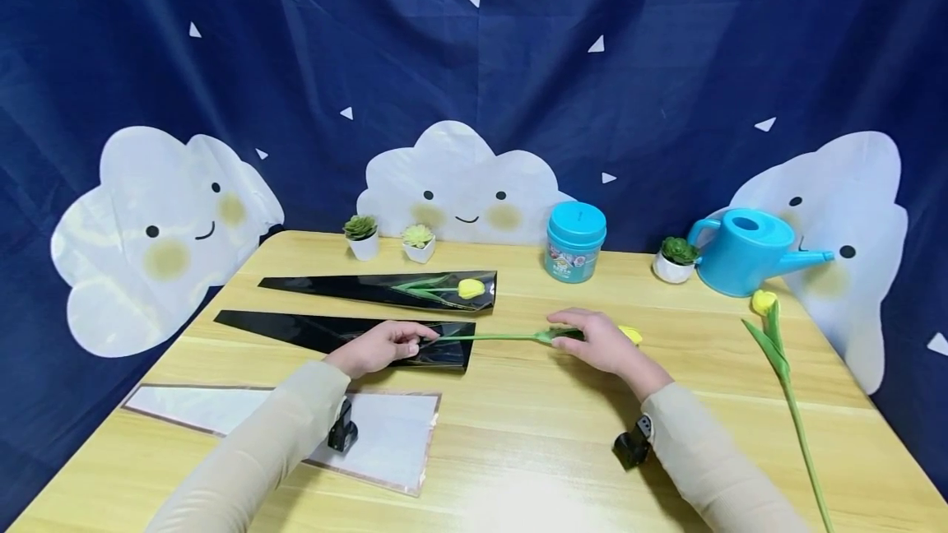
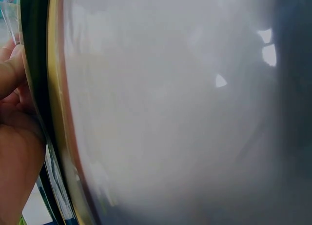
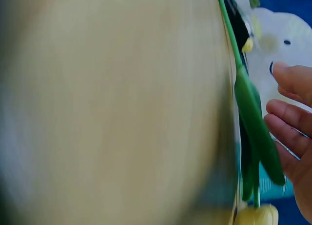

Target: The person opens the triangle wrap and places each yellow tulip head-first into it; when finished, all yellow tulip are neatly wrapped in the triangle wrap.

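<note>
My left hand [image 1: 378, 346] is over the nearer black flower sleeve [image 1: 281, 331]. In the left wrist view its thumb and fingers [image 2: 12, 71] pinch the sleeve's clear film near the edge. A yellow tulip [image 1: 504, 337] lies sideways, its stem end reaching into that sleeve's wide right end. Above the tulip's leaves is my right hand [image 1: 592, 340], partly covering the bloom in the head view. Seen from the right wrist, its fingers [image 3: 292, 115] are spread beside the green leaf [image 3: 256, 125], without gripping it.
Behind lies another black sleeve [image 1: 333, 290] with a yellow tulip inside. A white sleeve [image 1: 392, 434] lies in front, under the left forearm. Another tulip [image 1: 792, 401] is at the right. Potted succulents [image 1: 363, 247], a blue jar [image 1: 573, 257] and a watering can [image 1: 741, 257] line the back.
</note>
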Tool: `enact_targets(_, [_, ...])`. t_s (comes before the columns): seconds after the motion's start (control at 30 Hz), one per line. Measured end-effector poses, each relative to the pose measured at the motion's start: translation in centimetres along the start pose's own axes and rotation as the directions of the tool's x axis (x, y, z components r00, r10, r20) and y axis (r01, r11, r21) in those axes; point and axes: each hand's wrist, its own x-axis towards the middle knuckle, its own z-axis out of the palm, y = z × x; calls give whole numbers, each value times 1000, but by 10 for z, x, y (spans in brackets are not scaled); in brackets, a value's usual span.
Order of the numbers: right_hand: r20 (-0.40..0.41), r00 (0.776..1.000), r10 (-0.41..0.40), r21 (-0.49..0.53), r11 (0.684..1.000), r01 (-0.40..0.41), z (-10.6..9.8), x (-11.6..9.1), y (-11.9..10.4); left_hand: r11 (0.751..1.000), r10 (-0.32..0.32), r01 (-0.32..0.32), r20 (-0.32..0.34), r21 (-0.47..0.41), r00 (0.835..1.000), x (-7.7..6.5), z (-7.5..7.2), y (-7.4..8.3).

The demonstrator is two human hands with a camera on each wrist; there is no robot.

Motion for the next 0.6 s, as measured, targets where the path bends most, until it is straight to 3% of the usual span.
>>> enact_targets(0.37, [100,995,6,-99,995,4,-11,-3,22,1000,-25,25,5,-6,1000,-1,0,1])
enact_targets(0.6, [108,994,-25,-144,989,41,-11,0,25,999,-47,47,-3,-5,999,-1,0,1])
